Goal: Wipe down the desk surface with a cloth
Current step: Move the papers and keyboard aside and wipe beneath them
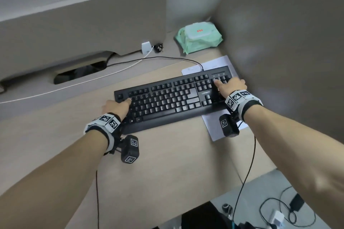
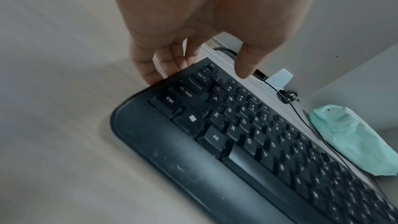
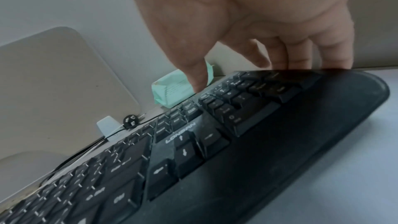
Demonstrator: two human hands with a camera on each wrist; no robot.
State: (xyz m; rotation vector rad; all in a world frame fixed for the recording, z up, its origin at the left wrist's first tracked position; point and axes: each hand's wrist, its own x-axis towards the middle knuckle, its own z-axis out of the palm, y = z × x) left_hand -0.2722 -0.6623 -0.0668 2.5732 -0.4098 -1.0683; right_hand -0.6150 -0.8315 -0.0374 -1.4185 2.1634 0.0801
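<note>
My right hand comes down over the right end of a black plastic keyboard marked LONSAN. My thumb rests on its far edge, while my fingers curl over the right end and drop out of sight behind it. Beyond my thumb lies a pale green soft pack of wipes. Further left, a small white plastic clip and a black plug sit at the foot of a beige rounded panel, and a thin black cable runs along behind the keys.

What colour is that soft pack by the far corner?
The pack is mint green with a whitish lid; the head view shows it best.
</note>
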